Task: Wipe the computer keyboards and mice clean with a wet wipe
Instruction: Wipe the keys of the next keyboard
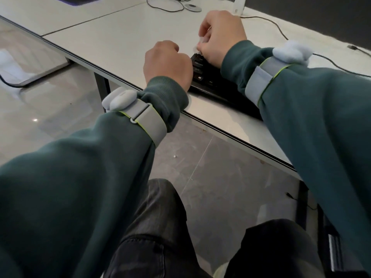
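The right hand [218, 37] pinches the wet wipe [194, 48] on the keyboard [200, 72] corner. The left hand [167, 63] is curled, its grip hidden. Next, likely a sweep along the keys.

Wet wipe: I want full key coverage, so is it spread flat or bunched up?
Bunched up: the wet wipe shows only as small white bits poking from the right hand's curled fingers over the keyboard.

Desk top [120, 37]: white, matt, smooth. Keyboard [202, 77]: black plastic, slight sheen on keys. Wipe [195, 48]: white, soft, crumpled. Sleeves [80, 167]: dark green knit cloth, ribbed cuffs. Wrist bands [148, 125]: grey woven fabric. Floor [50, 109]: grey tile, glossy, reflective. Trousers [152, 227]: dark faded denim.
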